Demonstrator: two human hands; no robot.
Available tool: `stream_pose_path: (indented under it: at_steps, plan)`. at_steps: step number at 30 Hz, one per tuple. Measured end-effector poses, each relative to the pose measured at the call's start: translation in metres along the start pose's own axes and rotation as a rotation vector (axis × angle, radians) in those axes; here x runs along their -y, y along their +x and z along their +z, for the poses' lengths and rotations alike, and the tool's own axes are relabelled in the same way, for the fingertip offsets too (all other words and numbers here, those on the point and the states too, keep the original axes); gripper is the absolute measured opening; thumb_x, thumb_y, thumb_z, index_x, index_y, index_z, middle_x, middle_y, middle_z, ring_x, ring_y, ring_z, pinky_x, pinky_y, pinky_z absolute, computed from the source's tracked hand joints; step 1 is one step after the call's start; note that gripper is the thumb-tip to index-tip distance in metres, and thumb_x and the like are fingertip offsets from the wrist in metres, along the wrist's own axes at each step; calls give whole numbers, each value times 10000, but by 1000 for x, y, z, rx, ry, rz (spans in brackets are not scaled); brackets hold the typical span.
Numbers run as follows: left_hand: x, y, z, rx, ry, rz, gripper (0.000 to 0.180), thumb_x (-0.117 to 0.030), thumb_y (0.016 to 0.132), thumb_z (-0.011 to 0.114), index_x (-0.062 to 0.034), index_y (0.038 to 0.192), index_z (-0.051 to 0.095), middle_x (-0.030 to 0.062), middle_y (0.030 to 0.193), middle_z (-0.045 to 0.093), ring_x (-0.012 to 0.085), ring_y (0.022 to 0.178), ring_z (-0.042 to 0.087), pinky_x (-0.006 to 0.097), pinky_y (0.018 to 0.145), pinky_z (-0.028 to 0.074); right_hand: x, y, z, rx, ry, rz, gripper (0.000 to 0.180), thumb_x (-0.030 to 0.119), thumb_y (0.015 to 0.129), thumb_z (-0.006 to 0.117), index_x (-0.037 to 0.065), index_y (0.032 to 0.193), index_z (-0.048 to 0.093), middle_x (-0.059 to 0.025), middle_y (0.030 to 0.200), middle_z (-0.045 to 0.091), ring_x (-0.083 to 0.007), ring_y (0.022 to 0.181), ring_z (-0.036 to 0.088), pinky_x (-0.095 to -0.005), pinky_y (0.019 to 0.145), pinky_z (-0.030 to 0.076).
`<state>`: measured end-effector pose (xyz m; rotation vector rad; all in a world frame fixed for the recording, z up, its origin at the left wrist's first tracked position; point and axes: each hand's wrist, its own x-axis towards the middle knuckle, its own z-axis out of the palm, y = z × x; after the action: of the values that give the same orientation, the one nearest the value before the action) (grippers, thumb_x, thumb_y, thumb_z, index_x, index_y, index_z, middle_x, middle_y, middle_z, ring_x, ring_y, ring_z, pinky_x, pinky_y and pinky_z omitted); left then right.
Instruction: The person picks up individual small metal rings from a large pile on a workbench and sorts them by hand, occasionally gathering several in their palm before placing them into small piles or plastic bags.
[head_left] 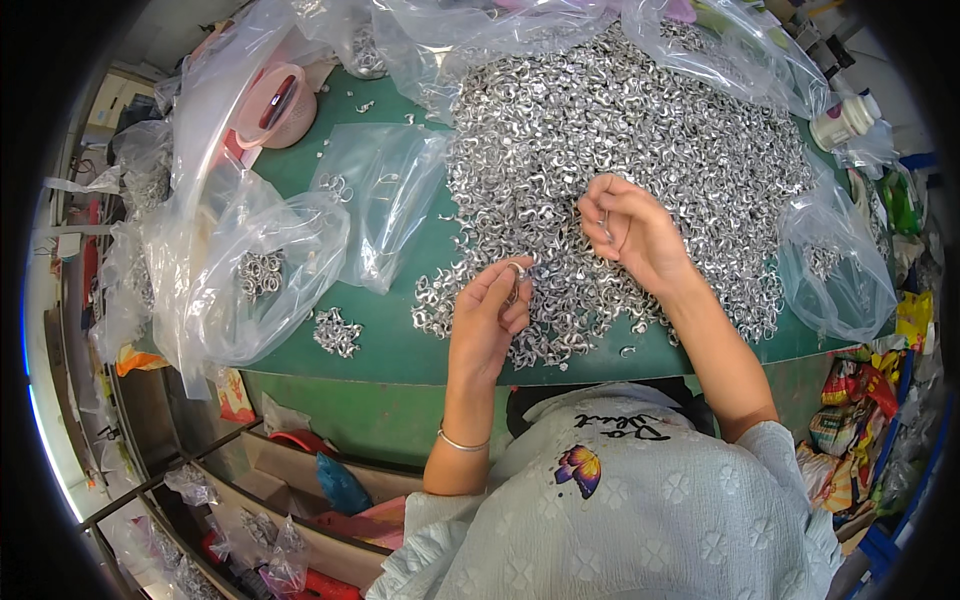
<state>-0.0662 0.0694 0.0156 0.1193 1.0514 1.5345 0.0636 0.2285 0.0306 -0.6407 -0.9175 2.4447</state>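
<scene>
Ring in left hand: a small silver metal ring (516, 270) sits pinched at the tips of the left hand's thumb and forefinger, raised just above the near edge of the heap.
Left hand: the left hand (488, 318) has its fingers curled closed on that ring, palm turned inward, a thin bracelet (462, 442) at the wrist.
Piece in right hand: a small silver piece (603, 226) shows between the bent fingers of the right hand; its exact shape is too small to tell.
Right hand: the right hand (632, 232) is curled over the heap with fingers closed on that piece, just beside and slightly above the left hand, not touching it.
Heap: a broad pile of small silver metal rings (640, 130) covers the middle and far side of the table, directly under both hands.
Table: a green table top (390, 330) bears the pile, with a few loose rings scattered toward its left.
Small cluster: a little group of rings (337, 332) lies apart, left of the left hand.
Bags: a clear plastic bag (250, 275) holding some rings slumps at the left; another flat clear bag (385, 200) lies between it and the heap; a third bag (835, 265) lies at the right edge.
White bottle: a white bottle (842, 120) lies at the far right.
Pink container: a round pink container (280, 105) stands at the far left.
</scene>
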Motion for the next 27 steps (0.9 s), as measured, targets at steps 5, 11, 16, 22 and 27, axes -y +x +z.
stream_pose_path:
  at_steps: [5, 11, 16, 22, 27]
  plan:
    - [1, -2, 0, 14, -46, 18, 233, -126, 908, 466, 27, 1062, 550, 18, 711, 512, 37, 513, 317, 178, 443, 267, -26, 7, 14, -246, -1599, -420, 138, 104, 769, 614, 46, 868, 537, -74, 763, 557, -205, 557, 524, -300, 510, 419]
    - [4, -2, -1, -48, -237, 6, 251, -136, 897, 485, 39, 1072, 528, 110, 878, 603, 120, 725, 562, 234, 647, 476, -29, 8, 8, -216, -1534, -383, 138, 121, 783, 619, 39, 870, 551, -72, 765, 582, -199, 593, 561, -325, 530, 438]
    - [8, 0, -7, 58, -373, -30, 259, -134, 894, 482, 45, 1080, 506, 206, 1080, 561, 244, 981, 571, 338, 873, 473, -6, -3, 6, -26, -314, 130, 107, 132, 866, 529, 28, 877, 552, -55, 789, 588, -120, 628, 547, -259, 533, 449]
    - [5, -3, 2, 67, -408, -43, 257, -145, 906, 459, 39, 1080, 499, 224, 1155, 520, 272, 1072, 531, 370, 927, 445, -12, -13, 7, 20, 104, 145, 182, 112, 918, 411, -17, 967, 531, -183, 968, 594, -225, 858, 604, -310, 702, 510]
    - [5, -3, 1, 90, -495, -68, 232, -126, 921, 413, 28, 1077, 489, 246, 1262, 425, 305, 1178, 442, 399, 982, 404, -15, -20, 9, 52, 97, 132, 226, 133, 930, 399, -38, 964, 542, -206, 1003, 587, -253, 905, 601, -339, 743, 507]
